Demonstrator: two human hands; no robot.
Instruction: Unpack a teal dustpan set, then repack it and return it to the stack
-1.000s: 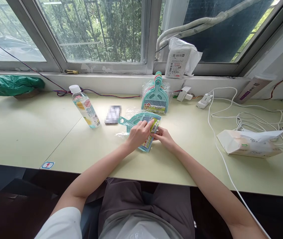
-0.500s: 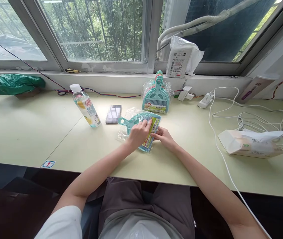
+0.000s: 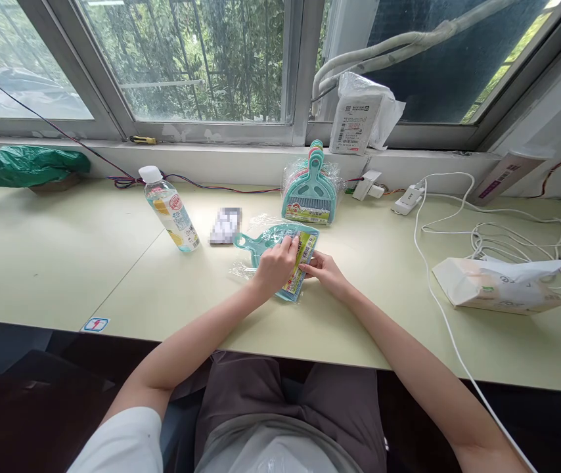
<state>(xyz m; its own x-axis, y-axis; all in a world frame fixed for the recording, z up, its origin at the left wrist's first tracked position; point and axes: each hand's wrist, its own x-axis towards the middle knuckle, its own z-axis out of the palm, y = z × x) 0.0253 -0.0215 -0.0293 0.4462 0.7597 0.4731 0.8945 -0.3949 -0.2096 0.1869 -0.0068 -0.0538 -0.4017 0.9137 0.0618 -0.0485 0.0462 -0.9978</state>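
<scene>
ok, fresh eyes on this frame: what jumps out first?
Both hands, left hand and right hand, meet mid-desk on a teal dustpan set in clear wrap. Behind it a stack of wrapped dustpan sets leans at the sill; a drink bottle stands left, white cables sprawl right.

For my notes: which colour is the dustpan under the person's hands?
Teal dustpan, wrapped in clear plastic; the head view shows it.

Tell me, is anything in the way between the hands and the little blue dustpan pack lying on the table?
No, nothing visible is. The left hand rests right on the wrapped dustpan pack, and the right hand touches its near right edge. The bottle and the stack of dustpan packs stand apart from them.
</scene>
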